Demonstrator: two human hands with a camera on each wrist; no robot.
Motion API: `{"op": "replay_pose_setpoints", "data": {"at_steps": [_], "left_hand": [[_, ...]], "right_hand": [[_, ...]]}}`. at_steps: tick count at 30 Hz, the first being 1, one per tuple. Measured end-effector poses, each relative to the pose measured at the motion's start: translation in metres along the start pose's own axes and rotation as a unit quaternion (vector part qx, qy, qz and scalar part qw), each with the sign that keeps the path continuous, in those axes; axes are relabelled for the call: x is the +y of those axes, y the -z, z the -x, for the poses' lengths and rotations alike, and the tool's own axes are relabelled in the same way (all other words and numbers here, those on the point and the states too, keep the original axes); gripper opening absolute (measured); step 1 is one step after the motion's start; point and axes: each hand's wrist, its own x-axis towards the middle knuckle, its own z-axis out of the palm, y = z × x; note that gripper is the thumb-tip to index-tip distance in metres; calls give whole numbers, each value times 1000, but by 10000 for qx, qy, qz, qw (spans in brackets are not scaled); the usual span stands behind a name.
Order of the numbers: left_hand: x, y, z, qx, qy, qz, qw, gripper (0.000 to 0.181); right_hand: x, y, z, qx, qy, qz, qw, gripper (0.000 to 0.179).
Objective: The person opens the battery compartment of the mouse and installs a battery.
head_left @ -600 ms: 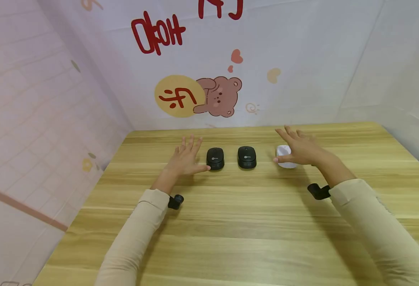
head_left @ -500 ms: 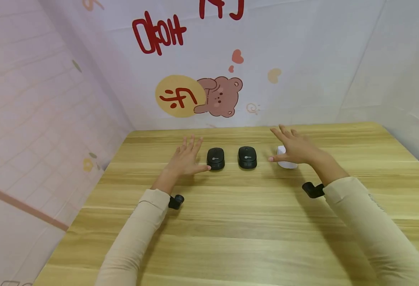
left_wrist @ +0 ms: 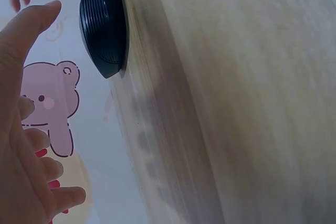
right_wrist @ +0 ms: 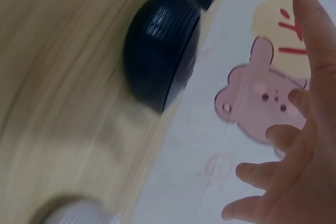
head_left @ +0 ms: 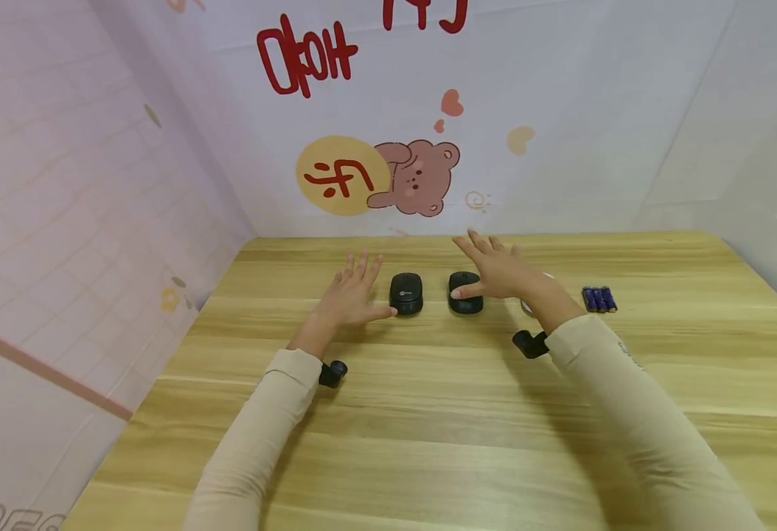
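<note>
Shown raised over the bench [head_left: 428,413], with fingers spread and holding nothing: right hand [head_left: 500,270], above the right black mouse [right_wrist: 160,51]; left hand [head_left: 351,296], just beside the left black mouse [head_left: 406,292].

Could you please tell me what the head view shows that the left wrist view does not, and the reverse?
Only head: three blue batteries, a mostly hidden white mouse and beige sleeves.

Only left wrist: no extra object, just the left hand seen close from its wrist.

Both: both hands (only fingers of the right hand in the wrist view), two black mice, the printed bear.
</note>
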Motion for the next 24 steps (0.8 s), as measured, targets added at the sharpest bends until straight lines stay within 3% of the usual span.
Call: {"op": "replay_pose_setpoints", "data": {"at_steps": [9,24], "left_hand": [[-5,-6,-1,2,-39,57,10000,100],[-2,-16,-6,-181,7,43,9998,100]], "right_hand": [[-29,-14,-27,-56,87,347,9993,101],[-52,-53,-43,-117,528,780,9955,101]]}}
